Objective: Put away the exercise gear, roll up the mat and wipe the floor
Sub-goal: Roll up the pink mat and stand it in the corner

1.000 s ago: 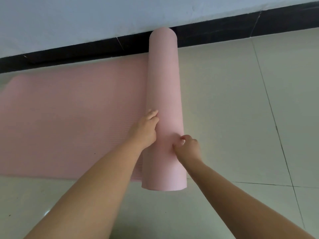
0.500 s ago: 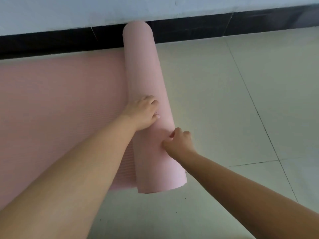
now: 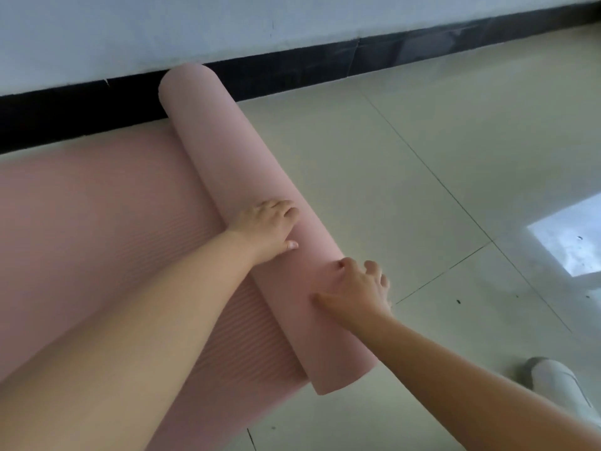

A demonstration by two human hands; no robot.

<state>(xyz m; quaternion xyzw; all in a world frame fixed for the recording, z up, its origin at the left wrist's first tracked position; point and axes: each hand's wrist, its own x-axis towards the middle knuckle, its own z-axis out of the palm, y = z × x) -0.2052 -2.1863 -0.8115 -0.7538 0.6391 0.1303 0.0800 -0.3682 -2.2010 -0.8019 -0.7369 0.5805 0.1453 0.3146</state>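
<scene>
A pink exercise mat lies partly rolled on the tiled floor. Its rolled part (image 3: 227, 164) is a thick tube running from the wall's base toward me. The flat, ribbed part (image 3: 97, 206) spreads out to the left of the roll. My left hand (image 3: 266, 227) rests on top of the roll near its middle, fingers curved over it. My right hand (image 3: 357, 288) lies on the roll's right side closer to me, fingers spread and draped over the tube.
Pale glossy floor tiles (image 3: 422, 190) stretch to the right, with a bright window reflection (image 3: 572, 239). A black skirting board (image 3: 292, 70) runs under the white wall. A white shoe (image 3: 559, 385) shows at the lower right.
The roll has advanced leftward over the flat mat and looks thicker. Both hands shifted over the top of the roll. The view swung, bringing the shoe and reflection in.
</scene>
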